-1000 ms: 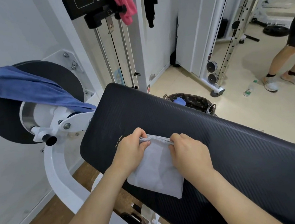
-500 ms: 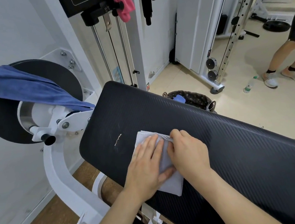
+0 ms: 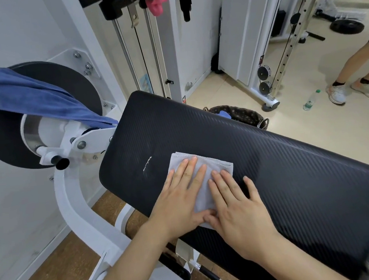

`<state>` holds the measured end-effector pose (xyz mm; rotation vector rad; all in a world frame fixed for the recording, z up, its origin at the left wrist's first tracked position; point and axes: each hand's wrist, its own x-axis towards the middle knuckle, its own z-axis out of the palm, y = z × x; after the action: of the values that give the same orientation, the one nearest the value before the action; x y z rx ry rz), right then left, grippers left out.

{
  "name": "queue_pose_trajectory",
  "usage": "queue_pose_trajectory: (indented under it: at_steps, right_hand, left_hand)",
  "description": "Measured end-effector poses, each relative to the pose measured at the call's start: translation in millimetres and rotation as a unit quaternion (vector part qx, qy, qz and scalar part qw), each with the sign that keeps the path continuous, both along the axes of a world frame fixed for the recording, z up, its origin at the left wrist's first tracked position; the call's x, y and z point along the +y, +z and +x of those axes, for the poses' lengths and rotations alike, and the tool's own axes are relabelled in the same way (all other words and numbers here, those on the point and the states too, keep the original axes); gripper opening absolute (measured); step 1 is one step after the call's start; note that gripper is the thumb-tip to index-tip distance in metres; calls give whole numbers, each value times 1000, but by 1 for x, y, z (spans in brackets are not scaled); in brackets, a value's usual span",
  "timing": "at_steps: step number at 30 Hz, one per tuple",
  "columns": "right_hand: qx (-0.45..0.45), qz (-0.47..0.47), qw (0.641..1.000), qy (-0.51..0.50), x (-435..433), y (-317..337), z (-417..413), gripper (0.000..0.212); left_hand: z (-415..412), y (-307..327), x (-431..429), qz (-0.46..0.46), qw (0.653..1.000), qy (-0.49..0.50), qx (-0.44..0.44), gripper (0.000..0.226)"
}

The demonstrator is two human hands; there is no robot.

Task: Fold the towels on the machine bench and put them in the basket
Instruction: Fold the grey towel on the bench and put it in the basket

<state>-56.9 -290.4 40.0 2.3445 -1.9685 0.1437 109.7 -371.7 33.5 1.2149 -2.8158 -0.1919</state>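
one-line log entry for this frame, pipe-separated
phase: flattening fold | left hand: flat on grey towel | right hand: flat on towel | towel: folded, on bench pad | basket: behind bench | blue towel: unfolded

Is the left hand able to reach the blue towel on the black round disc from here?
Probably yes: the left hand lies flat and empty; nothing blocks the way to the blue towel.

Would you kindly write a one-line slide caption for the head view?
Both hands, left and right, press a folded grey towel flat on the black machine bench, basket waiting behind.
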Motion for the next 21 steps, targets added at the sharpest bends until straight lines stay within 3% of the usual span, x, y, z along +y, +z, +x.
queue_pose_trajectory:
  at_steps: [6,11,17,21]
  right_hand:
    - [33,24,999,3,1,-2,0,79]
    - [26,23,999,-12,2,6,9,74]
    - [19,-12,997,76,10,-1,18,67]
    - [8,-15,998,58,8,-15,17,56]
  left_hand:
    - [41,1,49,-24,992,-10,123,45]
    - [37,-26,53,-31,993,-5,109,51]
    - [30,-35,39,-86,988,-4,130,36]
    - [24,-26,32,-120,985,-4,127,33]
